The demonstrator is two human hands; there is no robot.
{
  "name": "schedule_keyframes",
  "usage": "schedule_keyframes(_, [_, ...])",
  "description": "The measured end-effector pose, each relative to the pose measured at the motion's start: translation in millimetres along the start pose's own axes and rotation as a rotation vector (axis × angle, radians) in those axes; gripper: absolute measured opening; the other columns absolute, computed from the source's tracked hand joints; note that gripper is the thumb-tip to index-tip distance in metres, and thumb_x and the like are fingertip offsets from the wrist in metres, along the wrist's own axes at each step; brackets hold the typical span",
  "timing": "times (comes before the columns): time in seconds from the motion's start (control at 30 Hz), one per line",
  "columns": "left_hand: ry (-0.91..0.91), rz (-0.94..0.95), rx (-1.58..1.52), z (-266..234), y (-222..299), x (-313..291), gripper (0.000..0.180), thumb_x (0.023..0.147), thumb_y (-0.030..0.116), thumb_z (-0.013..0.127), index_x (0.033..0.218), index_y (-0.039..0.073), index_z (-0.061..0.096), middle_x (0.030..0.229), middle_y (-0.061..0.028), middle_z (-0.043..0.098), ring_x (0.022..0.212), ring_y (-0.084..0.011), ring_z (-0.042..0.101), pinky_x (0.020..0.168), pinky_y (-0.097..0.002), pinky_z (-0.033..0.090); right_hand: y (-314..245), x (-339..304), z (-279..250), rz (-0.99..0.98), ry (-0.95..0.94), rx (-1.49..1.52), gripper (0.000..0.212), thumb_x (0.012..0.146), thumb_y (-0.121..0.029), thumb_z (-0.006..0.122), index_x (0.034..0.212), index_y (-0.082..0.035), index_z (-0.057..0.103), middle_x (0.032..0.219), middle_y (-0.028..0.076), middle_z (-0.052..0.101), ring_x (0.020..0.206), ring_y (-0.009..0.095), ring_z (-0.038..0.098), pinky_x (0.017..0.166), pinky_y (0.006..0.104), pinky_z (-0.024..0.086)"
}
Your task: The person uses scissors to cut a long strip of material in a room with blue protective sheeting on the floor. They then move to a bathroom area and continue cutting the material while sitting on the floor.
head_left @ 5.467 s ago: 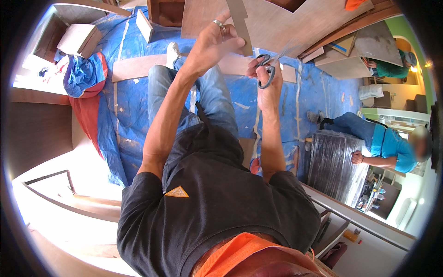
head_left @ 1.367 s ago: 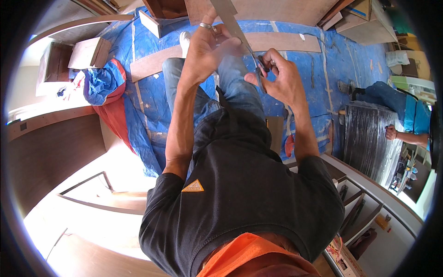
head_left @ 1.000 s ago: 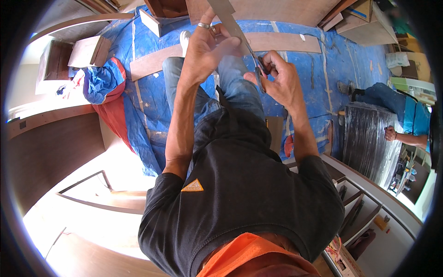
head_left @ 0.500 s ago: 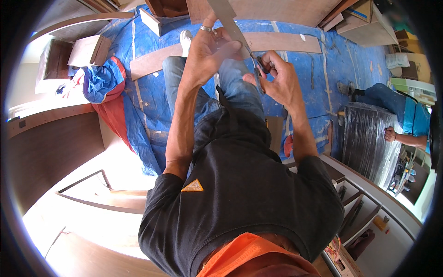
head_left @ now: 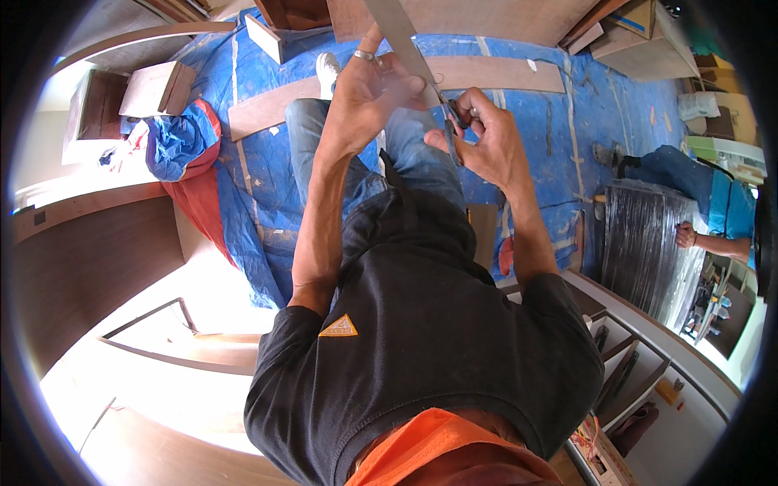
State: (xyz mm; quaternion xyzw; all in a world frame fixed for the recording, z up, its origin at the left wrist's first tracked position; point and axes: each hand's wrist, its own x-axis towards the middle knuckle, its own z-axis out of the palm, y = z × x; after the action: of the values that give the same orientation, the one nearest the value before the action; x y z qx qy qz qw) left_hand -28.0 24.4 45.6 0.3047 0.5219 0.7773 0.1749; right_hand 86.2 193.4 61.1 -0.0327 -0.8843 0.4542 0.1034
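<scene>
Slanting, narrow, greyish strip [head_left: 404, 42]

Plank [head_left: 494, 73] lies on the tarp [head_left: 267, 178] up ahead. The strip [head_left: 397, 28] is above those, left grip [head_left: 365, 101] on it, scissors [head_left: 454, 144] in the right grip [head_left: 492, 144] at its near end. Bundled cloth [head_left: 182, 150] off left, box [head_left: 160, 89] just past it; wrapped stack [head_left: 648, 243] way right, another person's hand [head_left: 686, 235] on it.
</scene>
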Motion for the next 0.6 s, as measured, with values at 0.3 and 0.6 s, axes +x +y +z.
schedule_keyframes(0.3, [-0.021, 0.0, 0.031, -5.1, -0.2, -0.2, 0.078, 0.091, 0.001, 0.068, 0.156, 0.006, 0.024, 0.1, -0.0125, 0.067, 0.088, -0.0202, 0.069, 0.075, -0.0336, 0.064, -1.7, -2.5, -1.9, -0.011, 0.003, -0.006, 0.048, 0.072, -0.031, 0.092, 0.079, -0.004, 0.053, 0.064, 0.003, 0.054, 0.057, 0.008, 0.045, 0.05, 0.0264, 0.035])
schedule_keyframes(0.6, [-0.017, -0.041, -0.02, -1.1, -2.3, -3.9, 0.078, 0.092, 0.003, 0.068, 0.156, 0.006, 0.023, 0.103, -0.0135, 0.067, 0.091, -0.0211, 0.069, 0.075, -0.035, 0.064, -1.0, -1.2, 0.5, -0.01, -0.012, -0.02, 0.05, 0.071, -0.037, 0.092, 0.082, -0.003, 0.056, 0.067, 0.009, 0.066, 0.063, 0.016, 0.066, 0.057, 0.0306, 0.051])
